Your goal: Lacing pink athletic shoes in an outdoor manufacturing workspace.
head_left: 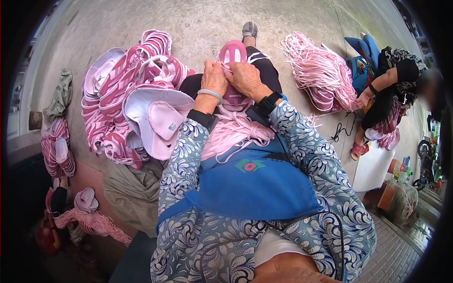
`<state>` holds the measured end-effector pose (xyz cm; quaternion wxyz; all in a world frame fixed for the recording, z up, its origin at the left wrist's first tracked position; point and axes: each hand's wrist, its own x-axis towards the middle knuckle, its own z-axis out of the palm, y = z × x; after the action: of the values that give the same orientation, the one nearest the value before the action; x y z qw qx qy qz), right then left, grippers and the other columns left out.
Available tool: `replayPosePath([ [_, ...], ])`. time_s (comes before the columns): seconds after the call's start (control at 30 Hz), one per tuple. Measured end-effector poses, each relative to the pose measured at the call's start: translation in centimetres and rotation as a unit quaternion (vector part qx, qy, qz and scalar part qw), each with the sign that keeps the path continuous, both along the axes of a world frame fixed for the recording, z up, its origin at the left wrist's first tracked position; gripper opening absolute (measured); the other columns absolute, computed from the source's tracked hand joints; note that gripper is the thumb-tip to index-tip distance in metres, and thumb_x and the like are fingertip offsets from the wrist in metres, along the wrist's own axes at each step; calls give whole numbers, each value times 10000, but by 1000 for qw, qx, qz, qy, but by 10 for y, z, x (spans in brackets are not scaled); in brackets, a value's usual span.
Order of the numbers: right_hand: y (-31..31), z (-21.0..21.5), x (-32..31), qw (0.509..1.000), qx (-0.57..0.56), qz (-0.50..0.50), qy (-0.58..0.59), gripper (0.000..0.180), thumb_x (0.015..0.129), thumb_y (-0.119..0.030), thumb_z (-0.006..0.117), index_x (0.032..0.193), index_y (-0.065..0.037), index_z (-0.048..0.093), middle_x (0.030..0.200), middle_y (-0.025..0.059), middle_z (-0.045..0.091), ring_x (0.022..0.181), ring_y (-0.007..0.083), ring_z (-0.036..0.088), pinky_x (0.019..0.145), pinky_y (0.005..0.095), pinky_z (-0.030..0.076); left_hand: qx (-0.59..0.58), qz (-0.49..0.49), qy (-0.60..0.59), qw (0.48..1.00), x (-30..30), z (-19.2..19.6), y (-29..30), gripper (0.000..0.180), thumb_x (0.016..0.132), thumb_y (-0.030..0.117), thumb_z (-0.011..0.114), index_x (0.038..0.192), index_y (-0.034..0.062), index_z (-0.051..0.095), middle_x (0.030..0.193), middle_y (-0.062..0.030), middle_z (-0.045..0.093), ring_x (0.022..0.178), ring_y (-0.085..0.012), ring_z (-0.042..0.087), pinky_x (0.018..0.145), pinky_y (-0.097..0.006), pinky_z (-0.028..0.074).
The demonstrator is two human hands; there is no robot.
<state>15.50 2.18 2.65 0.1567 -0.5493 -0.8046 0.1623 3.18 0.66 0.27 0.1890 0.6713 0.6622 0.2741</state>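
Working with both hands close together, a person holds a pink shoe top in the middle of the scene, above the lap. The left hand has its fingers curled shut on the left side of the shoe top. The right hand is just beside it, with its thumb and fingers squeezed together on the shoe top too. You cannot tell if a lace is caught in the fingers, because the hands hide that spot.

Nearer, a bunch of pink laces lies on the blue apron. On the left is a big heap of pink and white shoe tops. A grey-green cloth lies on the near side of that heap. Far to the right, a big pile of pink laces is on the floor. Another person's hand is at its right edge.
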Motion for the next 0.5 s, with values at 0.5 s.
replayPosePath([
  [0.5, -1, -20, 2, 974, 152, 118, -117, 131, 817, -140, 510, 833, -22, 565, 747, 122, 583, 640, 263, 637, 507, 341, 503, -57, -105, -33, 992, -26, -5, 18, 210, 812, 87, 556, 992, 80, 664, 1004, -177, 601, 970, -338, 567, 870, -379, 442],
])
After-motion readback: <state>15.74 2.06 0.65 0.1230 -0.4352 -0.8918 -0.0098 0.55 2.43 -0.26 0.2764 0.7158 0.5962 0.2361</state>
